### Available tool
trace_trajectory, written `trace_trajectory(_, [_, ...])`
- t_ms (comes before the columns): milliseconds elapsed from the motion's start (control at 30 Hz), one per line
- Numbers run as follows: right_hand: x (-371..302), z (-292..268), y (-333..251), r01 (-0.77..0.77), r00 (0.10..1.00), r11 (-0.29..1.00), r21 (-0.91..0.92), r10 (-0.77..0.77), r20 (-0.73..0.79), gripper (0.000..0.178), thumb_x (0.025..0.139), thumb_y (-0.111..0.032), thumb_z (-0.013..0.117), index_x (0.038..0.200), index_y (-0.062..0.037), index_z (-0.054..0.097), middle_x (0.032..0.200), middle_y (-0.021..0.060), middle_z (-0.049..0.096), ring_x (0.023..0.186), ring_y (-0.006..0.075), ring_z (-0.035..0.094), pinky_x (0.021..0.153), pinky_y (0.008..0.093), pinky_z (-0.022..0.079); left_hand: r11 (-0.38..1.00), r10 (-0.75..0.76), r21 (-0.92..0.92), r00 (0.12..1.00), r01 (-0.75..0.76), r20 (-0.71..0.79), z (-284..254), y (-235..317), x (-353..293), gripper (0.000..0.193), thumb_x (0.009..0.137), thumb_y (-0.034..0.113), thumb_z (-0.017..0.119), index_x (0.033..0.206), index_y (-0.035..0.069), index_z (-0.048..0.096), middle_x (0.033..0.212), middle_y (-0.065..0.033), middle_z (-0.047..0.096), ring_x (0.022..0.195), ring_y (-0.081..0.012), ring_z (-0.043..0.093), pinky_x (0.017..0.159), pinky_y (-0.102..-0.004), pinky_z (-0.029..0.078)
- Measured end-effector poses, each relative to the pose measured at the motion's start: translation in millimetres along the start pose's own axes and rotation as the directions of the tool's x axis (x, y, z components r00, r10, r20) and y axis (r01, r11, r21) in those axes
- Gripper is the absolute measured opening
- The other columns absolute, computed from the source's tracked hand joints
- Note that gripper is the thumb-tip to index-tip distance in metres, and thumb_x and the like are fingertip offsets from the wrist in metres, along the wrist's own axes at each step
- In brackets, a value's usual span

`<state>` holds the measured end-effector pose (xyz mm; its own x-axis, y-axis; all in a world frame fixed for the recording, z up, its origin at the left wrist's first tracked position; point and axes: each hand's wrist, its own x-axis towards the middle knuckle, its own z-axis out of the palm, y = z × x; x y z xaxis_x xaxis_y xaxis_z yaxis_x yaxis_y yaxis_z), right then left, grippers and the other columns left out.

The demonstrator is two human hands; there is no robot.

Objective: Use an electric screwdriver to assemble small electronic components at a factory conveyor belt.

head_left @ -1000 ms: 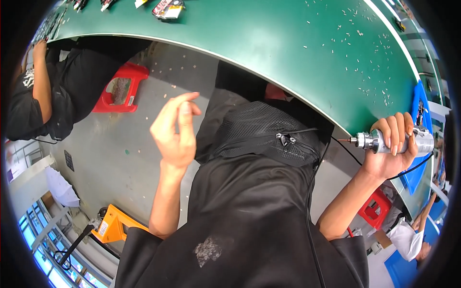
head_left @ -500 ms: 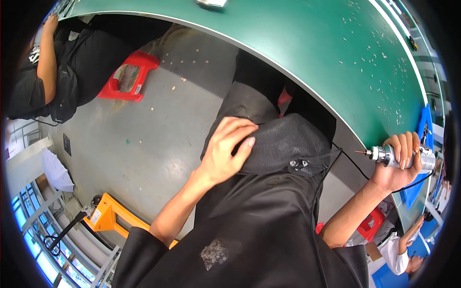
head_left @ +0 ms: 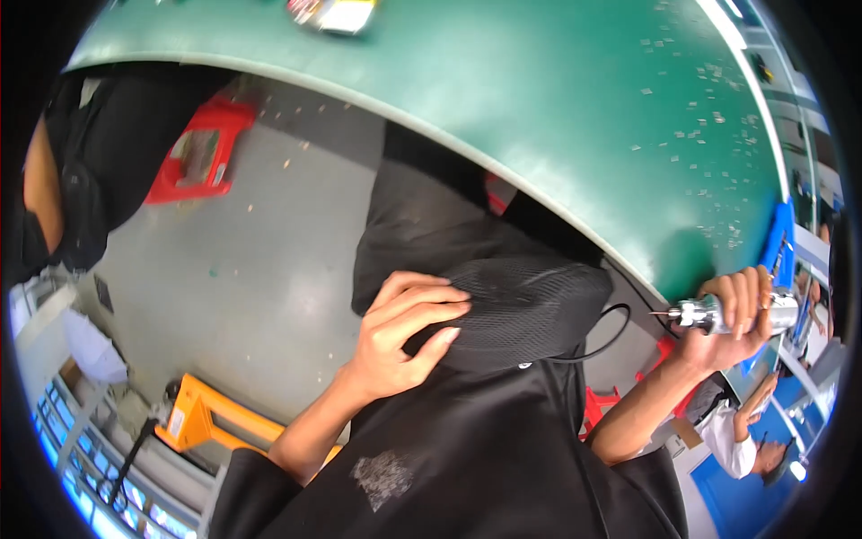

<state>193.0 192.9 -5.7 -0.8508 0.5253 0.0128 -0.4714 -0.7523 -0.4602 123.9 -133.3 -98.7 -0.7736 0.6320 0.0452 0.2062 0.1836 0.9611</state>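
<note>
My right hand (head_left: 734,314) is closed around a silver, cylindrical hand-held rotary tool (head_left: 781,313). Its thin copper-coloured bit points left, just off the front edge of the green table (head_left: 575,117). A black cord loops near my lap. My left hand (head_left: 402,334) lies over my lap with fingers stretched out and the thumb apart. Its fingertips touch the left side of a black mesh piece (head_left: 530,310), whose kind I cannot make out. Nothing shows in that hand.
Small pale bits (head_left: 718,117) are scattered over the table's right part. A blurred white, red and yellow object (head_left: 341,13) sits at the far edge. Left are a seated person in black (head_left: 135,135), a red stool (head_left: 202,153) and a yellow pallet jack (head_left: 202,413). Another person (head_left: 741,431) is at right.
The view has shifted, so the table edge sits lower. The mesh piece appears turned, its cord fastener no longer showing. My left hand stays against it; my right hand still holds the tool.
</note>
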Motion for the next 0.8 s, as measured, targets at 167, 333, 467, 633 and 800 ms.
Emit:
trace_trajectory(167, [-4,-9,11,0.021,1.000,1.000,0.023,-0.021,-0.007,0.015,0.086,-0.006,0.057,0.086,-0.0068,0.042,0.062,-0.0002,0.040,0.049,0.0099,0.043,0.056,0.0279,0.037,0.962,-0.130,0.248,0.989,0.110,0.066,-18,-15,32,0.022,0.084,0.000,0.060,0.104,-0.005,0.065,0.105,-0.0177,0.067,0.104,-0.0344,0.061,0.091,-0.0403,0.048])
trace_trajectory(333, [-11,-15,3,0.057,0.998,0.998,0.015,-0.058,0.035,0.012,0.089,-0.011,0.054,0.086,-0.0069,0.043,0.061,0.0010,0.041,0.049,0.0122,0.045,0.055,0.0291,0.038,0.853,-0.112,0.506,0.902,-0.128,0.417,-51,40,92,0.014,0.088,0.010,0.062,0.094,-0.002,0.067,0.089,-0.0132,0.068,0.084,-0.0317,0.065,0.073,-0.0400,0.053])
trace_trajectory(467, [-15,-16,0,0.075,0.996,0.997,0.033,-0.076,0.044,0.010,0.088,-0.012,0.052,0.087,-0.0058,0.045,0.061,0.0016,0.042,0.050,0.0126,0.045,0.054,0.0295,0.038,0.892,0.276,0.241,0.884,-0.382,0.378,-39,109,133,0.019,0.074,-0.004,0.071,0.093,0.000,0.067,0.080,-0.0103,0.066,0.069,-0.0284,0.063,0.063,-0.0348,0.051])
trace_trajectory(633, [-12,-16,2,0.118,0.993,0.991,0.068,-0.120,0.023,0.009,0.088,-0.014,0.052,0.088,-0.0055,0.047,0.061,0.0017,0.042,0.050,0.0123,0.043,0.054,0.0289,0.037,0.596,0.526,0.595,0.822,-0.539,0.218,-1,103,201,0.023,0.072,-0.007,0.071,0.094,-0.001,0.065,0.091,-0.0109,0.062,0.079,-0.0275,0.061,0.066,-0.0353,0.049])
trace_trajectory(800, [-14,-19,2,0.117,0.992,0.989,0.088,-0.121,0.046,0.009,0.086,-0.014,0.051,0.087,-0.0065,0.046,0.059,0.0015,0.041,0.049,0.0125,0.043,0.054,0.0285,0.036,0.457,0.514,0.663,0.784,-0.593,0.347,11,96,216,0.021,0.073,-0.005,0.071,0.092,-0.001,0.064,0.089,-0.0105,0.060,0.077,-0.0267,0.060,0.063,-0.0365,0.048])
